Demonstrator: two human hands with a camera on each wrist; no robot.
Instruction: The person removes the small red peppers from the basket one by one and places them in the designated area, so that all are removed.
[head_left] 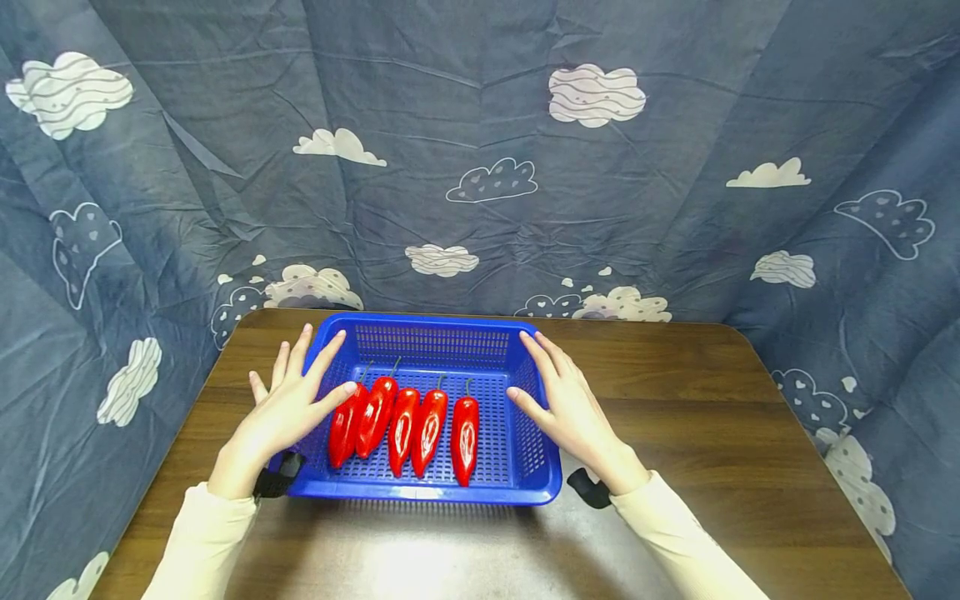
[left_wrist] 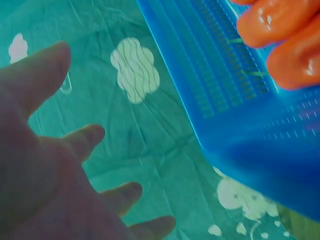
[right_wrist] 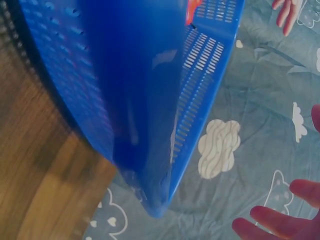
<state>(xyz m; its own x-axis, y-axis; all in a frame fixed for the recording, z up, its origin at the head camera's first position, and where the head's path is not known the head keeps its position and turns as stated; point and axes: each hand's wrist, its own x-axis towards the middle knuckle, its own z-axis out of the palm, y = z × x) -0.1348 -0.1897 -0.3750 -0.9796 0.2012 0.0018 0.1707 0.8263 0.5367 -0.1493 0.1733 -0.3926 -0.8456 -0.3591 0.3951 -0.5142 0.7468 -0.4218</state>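
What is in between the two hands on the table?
Between the left hand and the right hand sits a blue plastic slotted basket holding five shiny red peppers in a row, best seen in the head view.

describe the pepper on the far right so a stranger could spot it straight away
On the brown table sits a blue basket holding a row of five red peppers. The one meant is the red pepper closest to the right hand; it lies a little apart while the others crowd together.
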